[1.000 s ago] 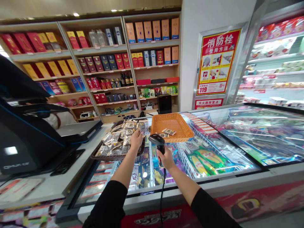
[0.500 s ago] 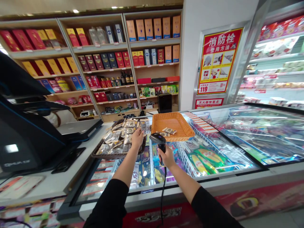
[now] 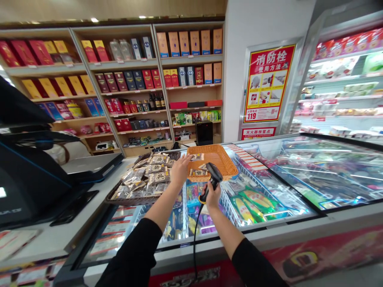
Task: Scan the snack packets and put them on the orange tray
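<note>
My left hand (image 3: 180,170) reaches over the left rim of the orange wicker basket (image 3: 231,162). Its fingertips grip the end of a small snack packet (image 3: 197,157), clear with a pale printed label. Two or so similar packets lie in the front left of that basket, partly behind the scanner. My right hand (image 3: 213,196) is wrapped round the handle of a black barcode scanner (image 3: 214,172), held in front of the basket, its cord hanging down. To the left, a dark brown wicker basket (image 3: 131,202) is heaped with more such packets (image 3: 157,168).
Both baskets rest on the glass top of a chest freezer (image 3: 257,199) with bagged goods inside. A black checkout machine (image 3: 30,167) and a flat scale plate (image 3: 92,161) stand on the left counter. Shelves of boxed bottles (image 3: 131,81) line the back.
My left hand has moved right, from the dark basket to the orange one, bringing a packet. The scanner in my right hand has shifted right and turned. The view has shifted slightly.
</note>
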Motion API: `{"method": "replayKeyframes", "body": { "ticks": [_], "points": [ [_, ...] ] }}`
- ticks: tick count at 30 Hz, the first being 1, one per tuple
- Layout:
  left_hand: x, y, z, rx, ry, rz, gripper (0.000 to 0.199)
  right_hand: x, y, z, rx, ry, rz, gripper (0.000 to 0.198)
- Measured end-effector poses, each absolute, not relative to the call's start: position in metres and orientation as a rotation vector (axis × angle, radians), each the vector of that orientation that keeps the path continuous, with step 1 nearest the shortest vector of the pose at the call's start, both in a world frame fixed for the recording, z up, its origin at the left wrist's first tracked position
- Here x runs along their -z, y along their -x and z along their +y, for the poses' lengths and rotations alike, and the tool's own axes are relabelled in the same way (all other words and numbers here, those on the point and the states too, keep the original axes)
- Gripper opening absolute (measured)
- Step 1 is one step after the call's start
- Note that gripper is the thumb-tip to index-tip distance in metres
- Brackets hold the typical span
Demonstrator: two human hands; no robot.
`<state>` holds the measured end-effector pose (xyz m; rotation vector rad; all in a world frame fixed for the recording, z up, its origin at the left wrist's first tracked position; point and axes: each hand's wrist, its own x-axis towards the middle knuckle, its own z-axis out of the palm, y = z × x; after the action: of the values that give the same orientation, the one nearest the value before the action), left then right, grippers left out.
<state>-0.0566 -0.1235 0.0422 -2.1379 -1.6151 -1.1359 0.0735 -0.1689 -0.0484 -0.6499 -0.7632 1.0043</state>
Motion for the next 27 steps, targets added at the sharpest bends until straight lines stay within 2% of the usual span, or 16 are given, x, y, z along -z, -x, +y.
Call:
{"method": "replayKeyframes", "body": {
  "ticks": [3, 7, 12, 18, 21, 23, 25, 27],
  "points": [
    [-0.037, 0.027, -0.102, 1.01, 2.285, -1.658, 0.05, 0.049, -0.078, -0.163, -0.987, 0.732, -0.709, 0.027],
    [-0.016, 0.006, -0.079, 0.978, 2.502, -1.869, 0.011, 0.054, -0.082, -0.156, -0.95, 0.883, -0.725, 0.028],
    [-0.018, 0.02, -0.085, 0.932, 2.574, -1.865, 0.015, 0.055, -0.082, -0.156, -0.949, 0.88, -0.787, 0.028],
    [-0.052, 0.102, -0.134, 0.939, 2.31, -1.885, 0.04, 0.054, -0.068, -0.173, -1.022, 0.677, -1.02, 0.03],
    [-0.054, 0.149, -0.162, 0.763, 2.241, -2.033, 0.061, 0.053, -0.058, -0.182, -1.079, 0.636, -1.106, 0.03],
    [-0.051, 0.169, -0.177, 0.695, 2.231, -2.105, 0.067, 0.053, -0.055, -0.185, -1.113, 0.645, -1.119, 0.03],
    [-0.048, 0.178, -0.186, 0.731, 2.221, -2.127, 0.062, 0.054, -0.055, -0.187, -1.126, 0.66, -1.14, 0.03],
    [-0.049, 0.178, -0.188, 0.872, 2.146, -2.139, 0.045, 0.055, -0.058, -0.188, -1.109, 0.684, -1.16, 0.03]
  ]
}}
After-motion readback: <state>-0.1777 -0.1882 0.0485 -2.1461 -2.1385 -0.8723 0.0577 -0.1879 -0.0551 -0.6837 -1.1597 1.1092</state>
